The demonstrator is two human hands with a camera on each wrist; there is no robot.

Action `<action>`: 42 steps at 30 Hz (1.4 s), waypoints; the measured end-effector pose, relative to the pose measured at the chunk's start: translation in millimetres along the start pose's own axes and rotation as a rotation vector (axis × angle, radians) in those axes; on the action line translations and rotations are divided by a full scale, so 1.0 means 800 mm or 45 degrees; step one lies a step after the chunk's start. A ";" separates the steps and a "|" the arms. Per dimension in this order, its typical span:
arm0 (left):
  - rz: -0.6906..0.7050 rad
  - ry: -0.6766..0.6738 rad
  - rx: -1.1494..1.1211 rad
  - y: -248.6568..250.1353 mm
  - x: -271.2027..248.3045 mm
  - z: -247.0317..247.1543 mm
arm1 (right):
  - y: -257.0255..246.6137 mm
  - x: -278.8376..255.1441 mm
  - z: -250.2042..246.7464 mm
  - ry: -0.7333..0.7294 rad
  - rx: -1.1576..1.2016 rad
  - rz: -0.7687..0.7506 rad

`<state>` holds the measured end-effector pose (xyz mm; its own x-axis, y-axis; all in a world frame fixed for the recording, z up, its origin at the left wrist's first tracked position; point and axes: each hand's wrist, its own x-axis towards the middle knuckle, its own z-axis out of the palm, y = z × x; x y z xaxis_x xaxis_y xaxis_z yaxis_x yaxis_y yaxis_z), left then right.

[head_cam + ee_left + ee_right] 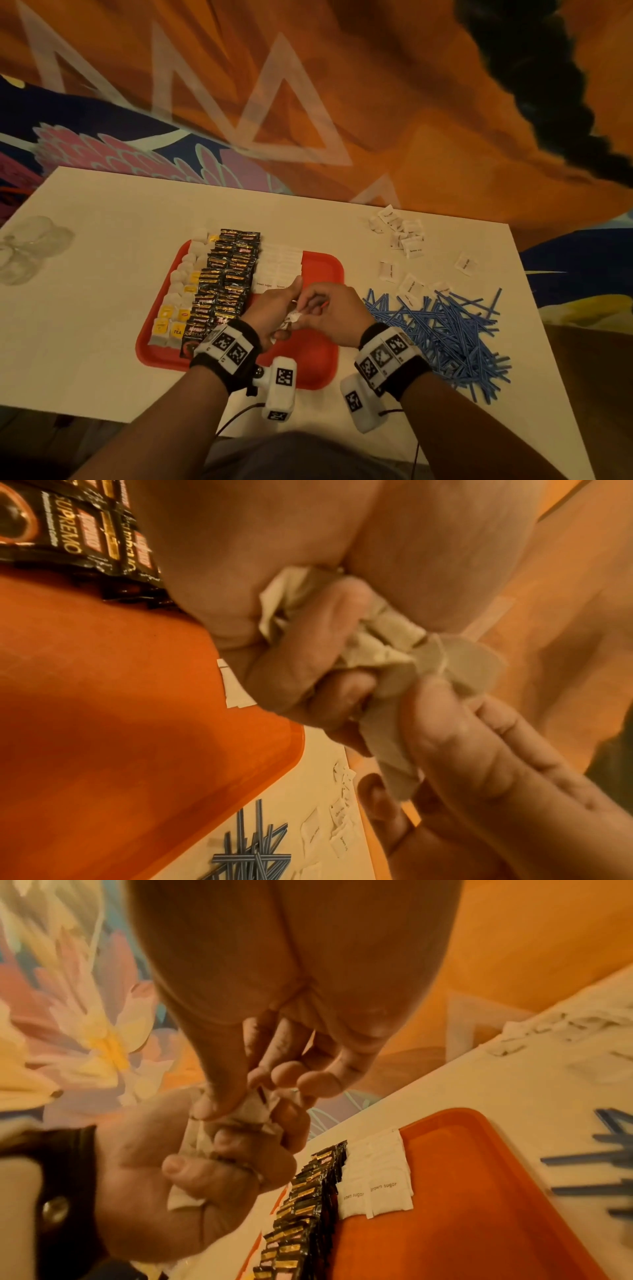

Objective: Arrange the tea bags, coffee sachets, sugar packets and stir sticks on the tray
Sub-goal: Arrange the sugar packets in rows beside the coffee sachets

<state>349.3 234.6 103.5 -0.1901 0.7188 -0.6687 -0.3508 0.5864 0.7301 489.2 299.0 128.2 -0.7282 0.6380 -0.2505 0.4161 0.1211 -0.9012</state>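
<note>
Packets (394, 647) half-hidden in left hand (270, 308) – print unreadable

i see the tray (322, 274) lying on the desk (102, 308), near its middle. on the tray's left part the tea bags (178, 305) form the leftmost rows, the coffee sachets (227, 277) run just right of them, and a column of sugar packets (279, 265) lies right of those. right of the tray, on the desk, the stir sticks (442, 332) lie heaped; behind that heap loose sugar packets (400, 233) lie scattered. my hands (301, 315) meet above the tray's near right part.
</note>
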 end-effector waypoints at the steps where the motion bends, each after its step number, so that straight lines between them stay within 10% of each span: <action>1: 0.008 0.014 -0.010 -0.002 0.001 -0.001 | 0.003 -0.001 -0.003 0.009 0.067 0.016; 11: 0.343 0.130 -0.053 -0.018 -0.005 0.008 | 0.018 0.005 -0.011 0.313 0.818 0.266; 16: 0.412 0.347 -0.102 -0.010 0.003 0.010 | 0.021 0.002 -0.012 0.261 0.789 0.291; 27: 0.493 0.303 0.146 0.002 -0.012 0.012 | 0.034 0.010 -0.008 0.408 0.903 0.328; 33: 0.491 0.286 0.035 -0.001 -0.016 0.005 | 0.021 -0.004 0.000 0.378 0.613 -0.033; 42: 0.683 0.274 0.210 -0.007 -0.022 -0.026 | 0.015 0.017 0.027 0.458 0.582 0.101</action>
<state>335.7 210.6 108.2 -0.4889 0.8487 -0.2015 -0.0109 0.2251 0.9743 472.7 292.7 106.3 -0.4409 0.8593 -0.2594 0.1261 -0.2268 -0.9657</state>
